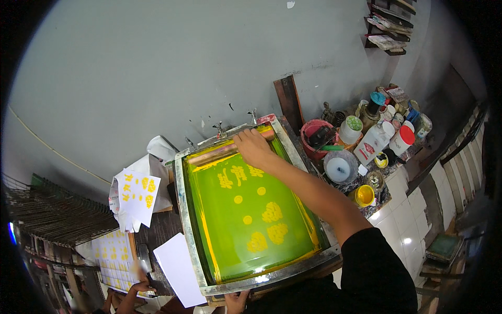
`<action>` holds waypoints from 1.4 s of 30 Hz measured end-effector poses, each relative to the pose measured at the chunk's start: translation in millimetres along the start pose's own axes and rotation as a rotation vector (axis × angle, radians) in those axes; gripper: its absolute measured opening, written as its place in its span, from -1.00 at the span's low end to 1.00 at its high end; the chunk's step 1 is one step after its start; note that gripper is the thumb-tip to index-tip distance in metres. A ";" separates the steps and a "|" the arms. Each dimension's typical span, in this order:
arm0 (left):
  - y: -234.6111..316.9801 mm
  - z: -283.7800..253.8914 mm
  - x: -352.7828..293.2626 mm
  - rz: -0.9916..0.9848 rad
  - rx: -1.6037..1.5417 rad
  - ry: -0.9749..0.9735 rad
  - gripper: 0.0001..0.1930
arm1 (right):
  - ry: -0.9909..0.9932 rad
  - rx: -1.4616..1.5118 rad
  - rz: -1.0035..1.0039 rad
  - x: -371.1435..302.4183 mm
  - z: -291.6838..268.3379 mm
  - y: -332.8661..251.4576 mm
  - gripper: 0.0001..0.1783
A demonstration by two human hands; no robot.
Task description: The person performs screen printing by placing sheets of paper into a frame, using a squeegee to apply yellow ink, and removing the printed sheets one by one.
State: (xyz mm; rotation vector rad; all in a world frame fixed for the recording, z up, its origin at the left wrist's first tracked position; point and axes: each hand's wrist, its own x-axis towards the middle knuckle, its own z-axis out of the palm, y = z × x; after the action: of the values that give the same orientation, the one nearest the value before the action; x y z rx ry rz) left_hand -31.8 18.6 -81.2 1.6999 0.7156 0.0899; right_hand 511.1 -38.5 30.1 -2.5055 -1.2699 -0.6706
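Observation:
A screen printing frame (194, 235) with green mesh (219, 209) lies tilted in front of me. Yellow ink marks the mesh in characters, dots and flower-like shapes, with streaks along both sides. Near the far end, a long squeegee (214, 155) spans most of the frame's width. My right hand (253, 147) is closed over it right of its middle, the arm reaching across the mesh. At the near edge my left hand (237, 302) grips the frame from below; most of its fingers are hidden.
Left are blank paper sheets (178, 269), a yellow-printed sheet (138, 194) and a wire drying rack (63, 209). Another person's hand (142, 286) is by printed sheets (112, 256). Right stand a red bucket (312, 138), bottles, a clear bowl (340, 168) and a yellow ink tub (363, 195).

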 end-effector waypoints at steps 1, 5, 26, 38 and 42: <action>0.4 -0.1 0.0 -0.053 -0.101 -0.006 -0.88 | 0.008 0.016 0.010 0.5 -0.3 0.2 -0.71; 16.4 1.7 -3.6 -0.156 -0.257 0.004 -0.86 | 0.092 -0.061 0.009 1.2 -4.3 -0.6 -0.69; 40.2 1.8 -3.9 -0.127 -0.201 -0.097 -0.59 | -0.309 0.134 -0.055 39.5 -5.8 26.8 -0.69; 39.4 4.4 -0.4 0.031 -0.158 -0.112 -0.57 | -0.434 0.184 0.064 43.3 -28.3 23.3 -0.58; 37.6 3.1 -0.8 -0.018 -0.088 -0.132 -0.58 | -0.424 0.181 0.006 37.6 -26.1 20.9 -0.59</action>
State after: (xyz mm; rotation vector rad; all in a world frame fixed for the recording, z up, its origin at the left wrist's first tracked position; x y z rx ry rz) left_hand -15.8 12.5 -47.6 1.5995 0.6194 -0.0034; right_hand 539.8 -35.6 71.3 -2.5756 -1.3800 -0.0111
